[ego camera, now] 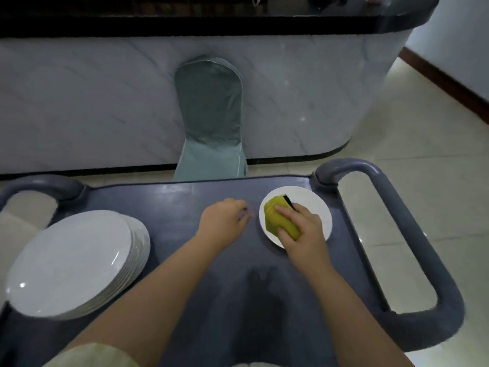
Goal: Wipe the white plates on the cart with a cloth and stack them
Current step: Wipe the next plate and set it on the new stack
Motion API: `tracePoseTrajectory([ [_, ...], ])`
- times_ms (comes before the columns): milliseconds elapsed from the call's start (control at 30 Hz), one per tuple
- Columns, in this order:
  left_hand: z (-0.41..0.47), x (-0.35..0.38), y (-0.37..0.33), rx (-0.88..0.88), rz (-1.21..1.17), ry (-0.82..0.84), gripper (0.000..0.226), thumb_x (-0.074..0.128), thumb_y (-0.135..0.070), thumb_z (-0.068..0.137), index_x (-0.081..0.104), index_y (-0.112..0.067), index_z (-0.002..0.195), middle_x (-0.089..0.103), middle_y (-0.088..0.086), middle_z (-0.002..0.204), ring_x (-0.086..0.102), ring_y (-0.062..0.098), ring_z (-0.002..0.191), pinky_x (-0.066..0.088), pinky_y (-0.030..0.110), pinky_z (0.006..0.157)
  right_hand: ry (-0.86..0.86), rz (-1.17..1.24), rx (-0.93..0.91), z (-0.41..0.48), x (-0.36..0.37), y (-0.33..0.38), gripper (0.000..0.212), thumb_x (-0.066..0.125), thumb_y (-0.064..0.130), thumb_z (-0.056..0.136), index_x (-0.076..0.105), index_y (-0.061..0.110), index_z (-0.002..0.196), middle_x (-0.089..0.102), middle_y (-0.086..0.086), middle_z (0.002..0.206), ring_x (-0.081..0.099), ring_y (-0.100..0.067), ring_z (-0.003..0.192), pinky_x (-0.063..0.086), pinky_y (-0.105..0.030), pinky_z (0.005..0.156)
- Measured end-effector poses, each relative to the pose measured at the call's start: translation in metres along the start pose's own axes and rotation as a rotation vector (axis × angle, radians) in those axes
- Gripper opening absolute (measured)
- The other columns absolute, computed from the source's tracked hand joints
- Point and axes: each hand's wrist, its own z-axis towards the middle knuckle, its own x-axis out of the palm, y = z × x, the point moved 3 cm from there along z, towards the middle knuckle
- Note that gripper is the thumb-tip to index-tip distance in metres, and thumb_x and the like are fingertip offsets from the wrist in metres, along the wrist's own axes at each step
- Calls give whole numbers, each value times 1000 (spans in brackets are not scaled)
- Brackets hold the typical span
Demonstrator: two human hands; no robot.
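A small white plate (315, 205) lies flat on the grey-blue cart top (185, 260) near its far right corner. My right hand (301, 229) presses a folded yellow-green cloth (277, 215) onto this plate. My left hand (225, 218) rests on the cart just left of the plate, fingers curled loosely, holding nothing; whether its fingertips touch the rim is unclear. A stack of several larger white plates (74, 263) sits at the cart's left side.
The cart has a rounded grey handle (412, 234) on the right and another (45, 184) at the far left. Beyond it stand a chair in a teal cover (209, 115) and a marble-fronted counter (79, 102). Tiled floor (423, 123) lies to the right.
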Motion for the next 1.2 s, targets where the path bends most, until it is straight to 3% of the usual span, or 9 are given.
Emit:
tracePoseTrajectory([
  [200,-91,-98,117,-508,-157,-305,25,63,-44,88,63,-28,106,62,-4,100,58,17,86,45,30,76,193,60,-294,28,96,90,47,63,16,76,66,24,122,49,9,131,47,-25,104,26,-16,95],
  [367,-203,-121,185,-950,-279,-526,42,70,-58,75,48,-32,99,56,-10,88,56,14,81,46,33,71,368,130,-375,14,162,135,46,63,14,80,64,25,125,42,15,135,38,-18,109,23,-10,99],
  [433,-237,-118,201,-1085,-313,-567,48,70,-59,75,43,-28,100,54,-7,89,57,16,82,48,35,68,411,126,-399,6,181,147,45,62,17,81,64,24,125,47,8,139,40,-21,110,27,-22,100],
  [500,-258,-110,213,-1185,-392,-520,52,68,-59,76,42,-22,100,56,-4,90,57,18,83,48,35,68,448,119,-413,-3,194,155,42,64,16,84,64,25,125,47,8,141,39,-20,111,26,-20,99],
  [633,-265,-88,220,-1234,-421,-219,50,52,-66,84,56,-16,80,62,2,82,59,22,79,43,32,63,457,98,-390,-16,203,159,46,69,7,85,63,29,125,42,17,136,33,-12,110,22,-10,94],
  [767,-257,-89,215,-1227,-563,-276,48,55,-48,91,60,-9,63,63,5,62,60,21,64,41,29,58,441,91,-370,-16,202,159,45,69,6,85,65,26,124,44,15,135,33,-10,110,20,-7,96],
  [867,-262,-90,219,-1278,-883,-330,42,62,-37,91,62,-5,63,57,4,48,47,14,42,37,22,46,435,87,-361,-15,196,159,43,69,6,85,65,26,123,47,11,138,35,-14,110,26,-22,98],
  [1033,-268,-98,220,-1270,-965,-301,39,63,-34,91,65,-1,71,57,7,50,42,14,42,36,20,45,459,110,-297,-17,188,159,44,67,7,87,64,30,124,43,18,137,30,-7,111,20,-7,94],
  [1200,-272,-97,214,-1289,-1120,-345,30,65,-31,91,65,-4,79,58,5,52,42,9,41,36,15,39,474,106,-303,-23,185,159,44,65,6,87,63,32,123,42,23,132,31,-8,108,24,-17,95],
])
